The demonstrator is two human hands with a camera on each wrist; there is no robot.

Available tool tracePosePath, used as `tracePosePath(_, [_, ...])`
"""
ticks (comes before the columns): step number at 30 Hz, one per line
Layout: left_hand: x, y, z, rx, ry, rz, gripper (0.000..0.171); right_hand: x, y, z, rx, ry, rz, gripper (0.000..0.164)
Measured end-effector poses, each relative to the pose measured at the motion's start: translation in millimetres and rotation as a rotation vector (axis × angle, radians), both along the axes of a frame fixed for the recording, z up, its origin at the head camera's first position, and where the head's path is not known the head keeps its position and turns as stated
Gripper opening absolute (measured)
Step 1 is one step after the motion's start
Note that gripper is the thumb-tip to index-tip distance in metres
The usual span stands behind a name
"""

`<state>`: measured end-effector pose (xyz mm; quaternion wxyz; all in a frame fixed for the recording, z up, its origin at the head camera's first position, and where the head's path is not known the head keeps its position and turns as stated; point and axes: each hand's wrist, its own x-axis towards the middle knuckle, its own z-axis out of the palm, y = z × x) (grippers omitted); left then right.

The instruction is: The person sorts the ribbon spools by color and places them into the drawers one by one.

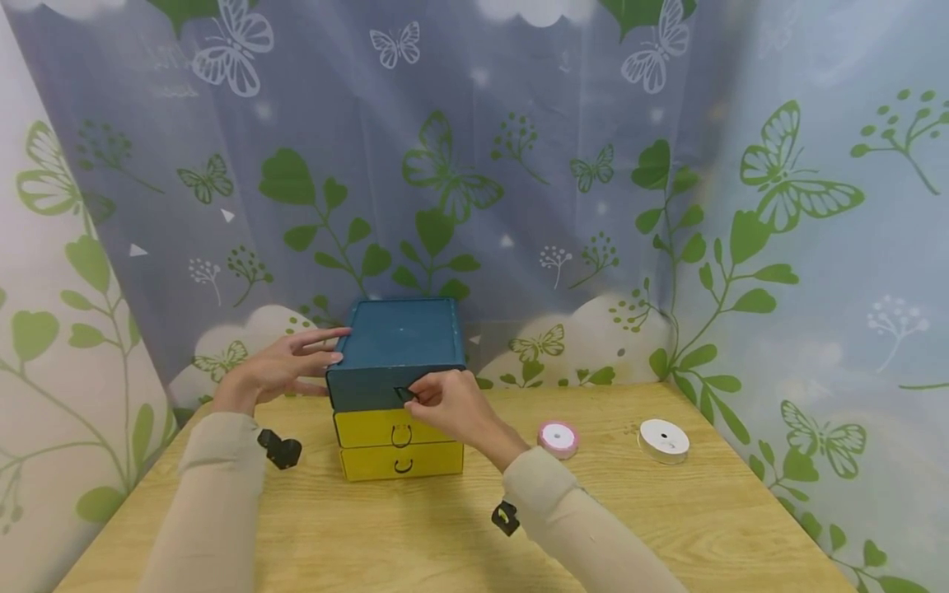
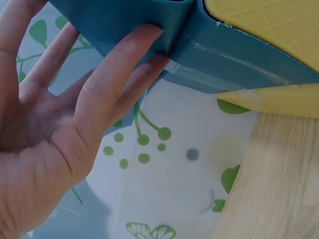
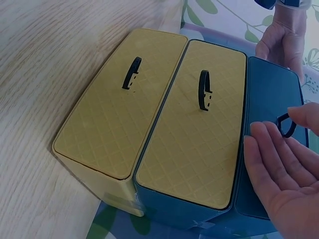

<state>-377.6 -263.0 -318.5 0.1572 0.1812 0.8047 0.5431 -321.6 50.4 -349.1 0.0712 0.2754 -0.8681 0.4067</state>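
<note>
A small drawer cabinet [image 1: 404, 333] stands on the wooden table, with a blue top drawer [image 3: 274, 89] above two yellow drawers [image 3: 194, 129]. All the drawers look closed, each with a black loop handle. At the blue drawer's front, my right hand [image 1: 455, 403] pinches its handle [image 3: 279, 124] between thumb and finger; the other fingers lie against the blue front in the right wrist view. My left hand [image 1: 285, 366] touches the cabinet's blue left side, its fingers spread and fairly straight. In the left wrist view the left fingertips [image 2: 149, 35] rest against the blue wall.
Right of the cabinet, a pink-edged spool [image 1: 558, 439] lies flat on the table [image 1: 356, 535]. Farther right is a white ribbon spool [image 1: 664, 440]. A patterned curtain [image 1: 519, 247] with leaves and butterflies hangs close behind the table. Black wrist cameras [image 1: 280, 450] sit at both cuffs.
</note>
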Motion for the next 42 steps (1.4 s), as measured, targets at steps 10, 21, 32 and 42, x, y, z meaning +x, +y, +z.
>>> tracePosePath(10, [2.1,1,1.5,0.001,0.003,0.003,0.074,3.3,0,-0.9,0.019,0.022,-0.012,0.030])
tracePosePath(21, [0.7,-1,-0.4,-0.002,0.010,0.001,0.073,6.4,2,-22.2,0.044,0.002,-0.032,0.035])
tracePosePath(32, [0.9,-2,-0.5,-0.002,0.011,0.001,0.072,8.6,-6,-49.6,0.033,0.003,-0.044,0.034])
tracePosePath(42, [1.6,0,-0.1,0.006,0.002,-0.001,0.073,6.2,-8,-62.8,0.024,-0.016,-0.066,0.035])
